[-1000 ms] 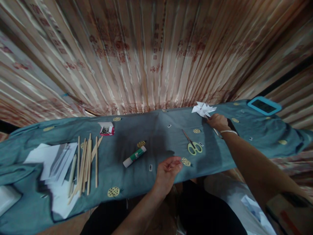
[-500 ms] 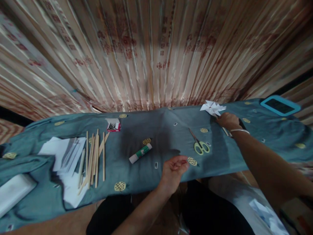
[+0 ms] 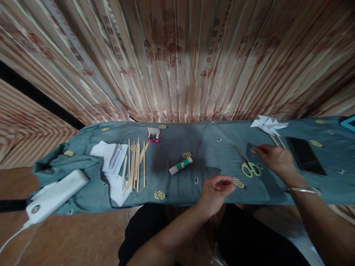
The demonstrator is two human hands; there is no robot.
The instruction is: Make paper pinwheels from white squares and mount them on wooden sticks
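My left hand [image 3: 215, 193] hovers over the front edge of the cloth, fingers loosely curled. A small gap shows between thumb and forefinger, with nothing visible in it. My right hand [image 3: 279, 160] is just right of the scissors [image 3: 250, 169], fingers stretched left and apart, no object visible in them. The scissors have light green handles and lie with blades pointing away. Beyond my right hand lie white paper pinwheels [image 3: 268, 125], overlapping, with two wooden sticks [image 3: 277, 141] showing below. A green and white glue stick [image 3: 181, 166] lies left of my left hand.
A teal cloth [image 3: 213, 159] with pineapple prints covers the surface. At left are several wooden sticks [image 3: 138, 166], white paper [image 3: 107, 153], a small red box [image 3: 154, 135] of metal pieces and a white corded device [image 3: 57, 195]. A black phone [image 3: 306, 156] lies at right, before a curtain [image 3: 188, 74].
My right hand has let go of the pinwheel at the back and moved nearer, toward the scissors. The phone now shows. My left hand stays near the front edge; the view has turned left.
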